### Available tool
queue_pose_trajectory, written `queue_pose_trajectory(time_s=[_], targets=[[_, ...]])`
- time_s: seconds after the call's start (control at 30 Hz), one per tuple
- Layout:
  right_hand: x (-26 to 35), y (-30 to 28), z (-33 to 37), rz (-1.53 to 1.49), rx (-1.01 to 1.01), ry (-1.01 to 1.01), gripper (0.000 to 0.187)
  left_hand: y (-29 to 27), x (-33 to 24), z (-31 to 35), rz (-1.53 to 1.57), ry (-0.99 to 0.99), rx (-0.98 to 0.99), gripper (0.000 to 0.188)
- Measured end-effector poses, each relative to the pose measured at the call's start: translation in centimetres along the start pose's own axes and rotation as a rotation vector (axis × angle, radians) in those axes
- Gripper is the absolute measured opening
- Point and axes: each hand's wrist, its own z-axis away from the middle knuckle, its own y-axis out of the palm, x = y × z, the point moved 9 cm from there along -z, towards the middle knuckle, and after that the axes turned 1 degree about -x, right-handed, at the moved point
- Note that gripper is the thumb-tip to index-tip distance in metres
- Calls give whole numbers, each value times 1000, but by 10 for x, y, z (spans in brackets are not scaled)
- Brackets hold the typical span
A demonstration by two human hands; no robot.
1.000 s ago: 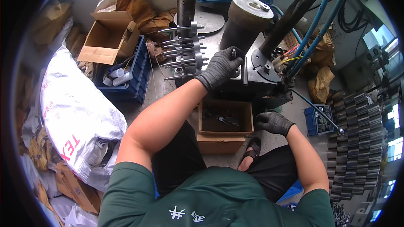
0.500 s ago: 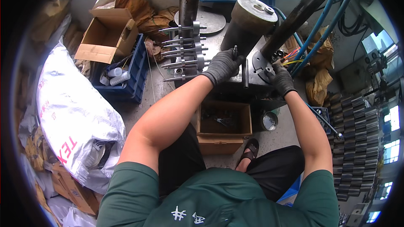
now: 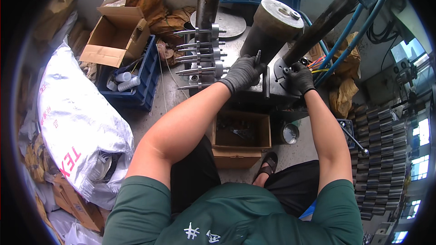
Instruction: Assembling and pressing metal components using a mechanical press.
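Observation:
My gloved left hand (image 3: 242, 73) is closed round a slim metal pin (image 3: 259, 56), whose tip stands up past the thumb, in front of a thick steel cylinder (image 3: 265, 29). To the right, my gloved right hand (image 3: 301, 78) pinches a small round metal part (image 3: 286, 70) over a dark slotted disc (image 3: 278, 67); the fingers partly hide it. Between the hands, a short dark rod (image 3: 266, 84) juts out from the front of the metal machine table (image 3: 231, 50). Left of my left hand lies a row of tapered metal shafts with round collars (image 3: 204, 56).
Two steel columns (image 3: 210, 0) (image 3: 318, 25) flank the cylinder. Blue hoses (image 3: 359, 29) run along the right. Below the table stand an open cardboard box (image 3: 240, 153) with small parts and a round tin (image 3: 289, 134). A blue crate (image 3: 147, 81) and white sack (image 3: 81, 122) are at left.
My right hand has moved slightly up and left with the small round part, over the slotted disc. My left hand still grips the pin, which leans a little more to the right.

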Motion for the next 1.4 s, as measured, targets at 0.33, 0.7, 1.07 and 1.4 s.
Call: queue_pose_trajectory(time_s=[0.33, 0.7, 1.07, 1.4], targets=[[48, -122, -23, -723, -580, -219, 24, 28, 12, 12, 367, -205, 247, 60], [134, -156, -77, -326, -356, -111, 35, 39, 11, 14, 504, -241, 280, 67], [145, -170, -68, -80, -415, -182, 36, 42, 7, 5, 367, -185, 257, 60], [124, -154, 78, -290, -318, -327, 20, 32, 23, 21, 202, -69, 206, 63]])
